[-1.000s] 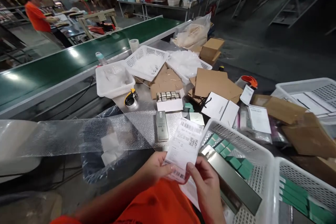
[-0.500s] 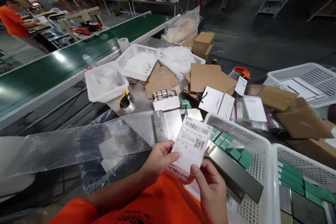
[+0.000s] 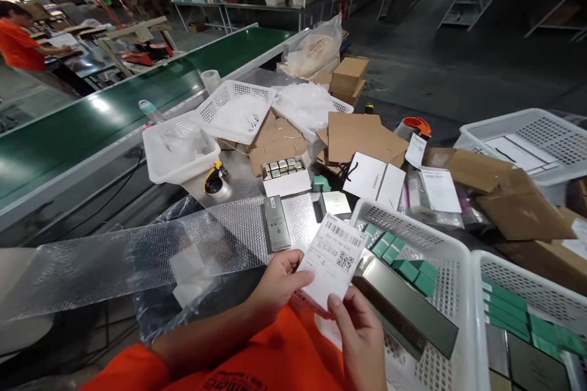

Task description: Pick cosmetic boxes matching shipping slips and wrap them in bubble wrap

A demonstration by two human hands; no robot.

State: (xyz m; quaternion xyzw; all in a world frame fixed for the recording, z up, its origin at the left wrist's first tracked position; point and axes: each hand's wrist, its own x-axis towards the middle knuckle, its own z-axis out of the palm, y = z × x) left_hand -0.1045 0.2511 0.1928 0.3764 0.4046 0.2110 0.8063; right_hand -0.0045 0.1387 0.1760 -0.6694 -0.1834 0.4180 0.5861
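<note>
Between my two hands I hold a white shipping label printed with barcodes and a QR code, tilted toward me. My left hand pinches its left edge, thumb on top. At its lower right corner, my right hand grips it between thumb and fingers. Beyond my left hand a silver-grey box lies on a strip of bubble wrap. To the right of my hands, a white basket holds small green boxes and long dark grey boxes.
An open white carton of small silver-topped items and a white paper bag stand beyond the bubble wrap. A tape dispenser sits left of them. A green conveyor belt runs behind. A person in orange stands far left.
The label has tipped slightly and dropped a little in view, with both hands still on it. My right hand has shifted slightly left. The camera view has turned slightly.
</note>
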